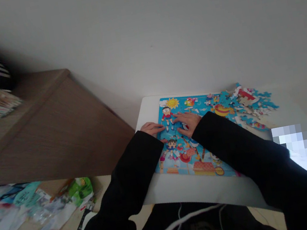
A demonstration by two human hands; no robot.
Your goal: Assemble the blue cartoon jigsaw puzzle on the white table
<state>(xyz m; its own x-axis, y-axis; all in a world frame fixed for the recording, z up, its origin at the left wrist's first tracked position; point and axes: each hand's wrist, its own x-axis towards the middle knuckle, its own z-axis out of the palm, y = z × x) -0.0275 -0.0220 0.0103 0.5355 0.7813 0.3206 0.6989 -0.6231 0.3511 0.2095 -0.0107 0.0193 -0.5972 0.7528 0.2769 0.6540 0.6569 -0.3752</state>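
Both hands (left [152, 128], right [187, 122]) press flat on puzzle [197, 162].

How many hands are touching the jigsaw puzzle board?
2. The left hand rests at the jigsaw puzzle board's left edge; the right hand lies flat on its upper middle. Loose puzzle pieces lie untouched to the right.

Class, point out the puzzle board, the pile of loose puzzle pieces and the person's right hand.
puzzle board [207, 167], head view, near edge.
loose puzzle pieces [251, 103], head view, middle of pile.
right hand [188, 121], head view, back of hand.
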